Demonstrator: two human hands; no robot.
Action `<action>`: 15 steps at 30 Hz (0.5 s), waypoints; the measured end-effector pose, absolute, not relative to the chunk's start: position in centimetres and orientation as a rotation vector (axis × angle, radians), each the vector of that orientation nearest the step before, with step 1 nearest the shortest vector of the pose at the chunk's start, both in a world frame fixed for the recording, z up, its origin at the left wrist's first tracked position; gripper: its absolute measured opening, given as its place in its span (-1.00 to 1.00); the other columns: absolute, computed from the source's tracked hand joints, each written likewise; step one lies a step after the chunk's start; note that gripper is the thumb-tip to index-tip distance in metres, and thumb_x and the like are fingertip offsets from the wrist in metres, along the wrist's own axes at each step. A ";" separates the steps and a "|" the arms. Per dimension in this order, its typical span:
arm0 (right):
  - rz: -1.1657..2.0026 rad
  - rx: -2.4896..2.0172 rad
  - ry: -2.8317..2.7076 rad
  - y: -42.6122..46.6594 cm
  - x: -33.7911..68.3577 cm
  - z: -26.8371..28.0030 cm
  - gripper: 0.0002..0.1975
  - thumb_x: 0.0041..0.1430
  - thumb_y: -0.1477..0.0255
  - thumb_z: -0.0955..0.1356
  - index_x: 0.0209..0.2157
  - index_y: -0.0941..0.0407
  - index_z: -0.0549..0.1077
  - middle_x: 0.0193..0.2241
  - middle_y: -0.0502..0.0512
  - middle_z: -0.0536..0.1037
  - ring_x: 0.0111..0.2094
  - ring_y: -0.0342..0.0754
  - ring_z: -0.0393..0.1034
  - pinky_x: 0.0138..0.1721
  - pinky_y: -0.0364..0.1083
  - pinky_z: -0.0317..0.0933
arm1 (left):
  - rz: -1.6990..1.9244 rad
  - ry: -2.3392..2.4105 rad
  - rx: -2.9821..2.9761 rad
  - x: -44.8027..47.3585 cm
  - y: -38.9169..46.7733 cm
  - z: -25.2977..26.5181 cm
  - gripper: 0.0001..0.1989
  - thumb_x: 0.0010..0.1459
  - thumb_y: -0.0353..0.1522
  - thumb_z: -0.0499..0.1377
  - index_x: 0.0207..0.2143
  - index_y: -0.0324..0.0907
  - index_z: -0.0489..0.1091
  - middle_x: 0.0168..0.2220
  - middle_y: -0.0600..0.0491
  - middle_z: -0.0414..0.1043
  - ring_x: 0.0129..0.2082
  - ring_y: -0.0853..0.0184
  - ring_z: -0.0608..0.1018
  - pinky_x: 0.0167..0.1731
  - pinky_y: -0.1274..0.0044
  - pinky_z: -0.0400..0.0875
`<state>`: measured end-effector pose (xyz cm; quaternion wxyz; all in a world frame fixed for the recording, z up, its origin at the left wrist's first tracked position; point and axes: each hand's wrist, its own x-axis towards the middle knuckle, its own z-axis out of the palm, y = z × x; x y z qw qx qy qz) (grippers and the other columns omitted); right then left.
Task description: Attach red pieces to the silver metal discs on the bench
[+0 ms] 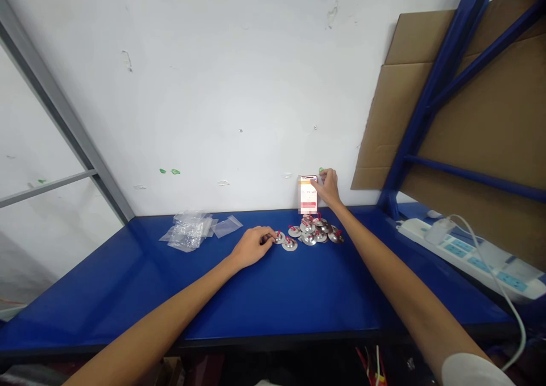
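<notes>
Small silver finger cymbals with red cords lie in a loose pile on the blue tabletop. At the pile's left end, my left hand rests with curled fingers closed at the edge of one finger cymbal. A phone with a lit screen stands upright against the wall behind the pile. My right hand is at the phone's upper right corner, one digit over the screen and the other fingers apart from it; it holds nothing I can see.
Clear plastic bags are heaped on the left, with a single bag beside them. A white power strip with a plugged-in charger and cable lies at the right. Blue rack posts and cardboard border that side.
</notes>
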<state>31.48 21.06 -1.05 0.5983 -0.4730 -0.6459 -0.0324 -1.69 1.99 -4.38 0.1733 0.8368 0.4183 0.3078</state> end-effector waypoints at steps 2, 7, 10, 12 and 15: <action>-0.078 -1.144 -1.457 21.0 31.0 -0.8 -0.59 0.13 0.16 0.45 -0.17 0.01 0.20 -0.15 0.12 0.34 -0.13 0.14 0.27 0.05 0.16 0.26 | 0.872 1.185 2.376 -1.7 2.0 -4.4 -0.77 0.34 -0.39 0.15 -0.09 -0.06 0.62 -0.24 0.06 0.63 -0.30 0.29 0.54 -0.23 0.49 0.41; -0.108 -1.248 -1.369 21.0 30.0 -0.4 -0.44 0.09 -0.01 0.51 -0.21 -0.01 0.16 -0.16 0.12 0.34 -0.08 0.18 0.26 0.06 0.18 0.26 | 0.872 1.196 2.375 -1.7 1.9 -4.4 -0.77 0.34 -0.39 0.15 -0.10 -0.07 0.62 -0.24 0.06 0.62 -0.31 0.29 0.54 -0.24 0.49 0.41; -0.150 -1.258 -1.374 21.1 29.7 -0.4 -0.41 0.07 -0.03 0.52 -0.21 -0.01 0.16 -0.16 0.13 0.34 -0.08 0.19 0.27 0.06 0.19 0.26 | 0.878 1.194 2.378 -1.7 1.9 -4.4 -0.77 0.33 -0.39 0.15 -0.10 -0.06 0.62 -0.24 0.07 0.63 -0.31 0.29 0.54 -0.24 0.49 0.40; -0.173 -1.273 -1.371 21.1 29.7 -0.4 -0.38 0.05 -0.05 0.53 -0.21 -0.01 0.15 -0.16 0.13 0.34 -0.09 0.19 0.27 0.06 0.19 0.27 | 0.878 1.192 2.383 -1.7 1.9 -4.4 -0.77 0.34 -0.40 0.15 -0.11 -0.05 0.61 -0.24 0.08 0.63 -0.30 0.29 0.54 -0.23 0.49 0.40; -0.183 -1.295 -1.360 21.1 29.6 -0.4 -0.37 0.03 -0.06 0.54 -0.22 -0.02 0.14 -0.15 0.13 0.34 -0.08 0.20 0.27 0.06 0.19 0.27 | 0.874 1.197 2.385 -1.7 1.9 -4.4 -0.77 0.34 -0.39 0.15 -0.10 -0.05 0.61 -0.24 0.08 0.63 -0.30 0.29 0.54 -0.24 0.48 0.39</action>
